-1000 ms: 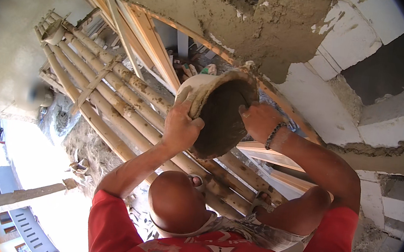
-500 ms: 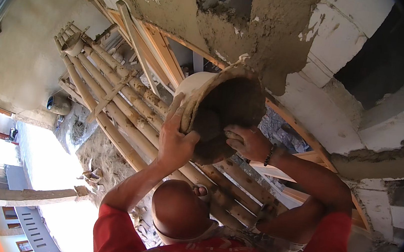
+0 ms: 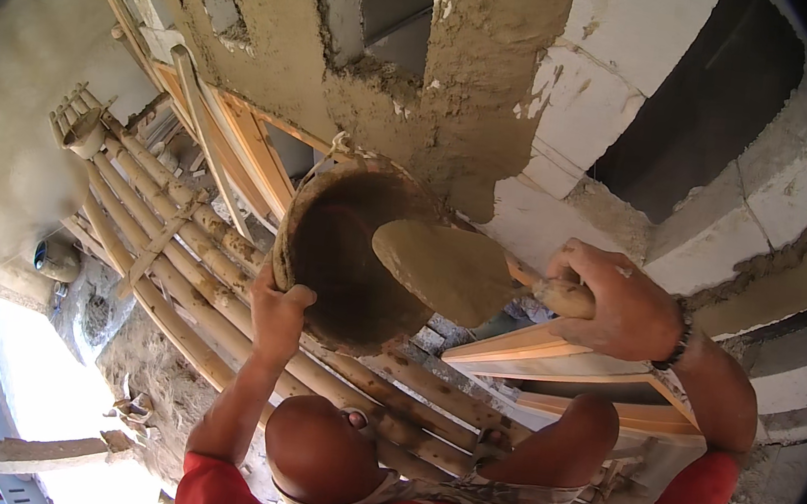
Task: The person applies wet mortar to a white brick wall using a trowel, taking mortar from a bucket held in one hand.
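Note:
A mortar-stained bucket is tilted with its mouth toward me, above the bamboo poles. My left hand grips its near left rim, thumb over the edge. My right hand is wrapped round the wooden handle of a trowel. The broad blade, coated in grey-brown mortar, is held in front of the right part of the bucket's mouth. Inside, the bucket is dark, and how much mortar it holds is hard to tell.
Bamboo poles form a platform under my bent knees. A partly plastered block wall with dark openings rises ahead, above wooden frames. Another bucket stands at the platform's far left end. A bright opening lies at lower left.
My right hand has moved right, out of the bucket, and the trowel now shows in it. The bucket's mouth has turned more toward me. The whole view has shifted too.

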Demonstrator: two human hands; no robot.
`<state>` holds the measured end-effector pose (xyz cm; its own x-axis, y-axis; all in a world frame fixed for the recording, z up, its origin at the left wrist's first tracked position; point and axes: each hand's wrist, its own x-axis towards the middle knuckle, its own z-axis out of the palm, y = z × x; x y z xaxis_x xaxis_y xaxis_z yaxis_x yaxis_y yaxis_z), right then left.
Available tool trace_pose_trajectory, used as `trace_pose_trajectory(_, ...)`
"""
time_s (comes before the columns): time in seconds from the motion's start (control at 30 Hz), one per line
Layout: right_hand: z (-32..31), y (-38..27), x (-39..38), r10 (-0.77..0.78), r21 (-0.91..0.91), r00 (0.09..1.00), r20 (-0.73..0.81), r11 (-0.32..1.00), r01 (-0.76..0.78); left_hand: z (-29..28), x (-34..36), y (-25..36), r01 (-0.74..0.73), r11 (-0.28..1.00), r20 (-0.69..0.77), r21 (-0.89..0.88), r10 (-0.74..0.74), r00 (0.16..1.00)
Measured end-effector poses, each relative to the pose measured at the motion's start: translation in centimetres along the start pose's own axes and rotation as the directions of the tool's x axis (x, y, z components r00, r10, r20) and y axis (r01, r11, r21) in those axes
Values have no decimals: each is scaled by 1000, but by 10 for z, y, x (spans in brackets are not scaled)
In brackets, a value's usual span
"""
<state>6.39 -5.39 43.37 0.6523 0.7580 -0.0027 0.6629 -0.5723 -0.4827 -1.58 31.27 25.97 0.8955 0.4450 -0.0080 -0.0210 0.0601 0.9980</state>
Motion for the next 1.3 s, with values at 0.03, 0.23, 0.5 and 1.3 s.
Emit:
trace_pose_trajectory(0.03,-16,-11,-5,15,8,999,49,1000,-16,-2,3,-1,21,1000,4,6,-21,1000)
trace_pose_trajectory(0.23,-72,-49,-27,-71,140,993,94,988,58,-5,5,-13,0,999,10,-44,0,1000)
trace_pose_trajectory(0.5,-132,-14,-56,281,101,810,-516,958,-268,0,0,-28,18,997,40,-80,-15,999)
trace_pose_trajectory(1.3,203,48,107,-36,-145,999,34,989,40,-15,-27,-60,59,995,18,-76,-57,998)
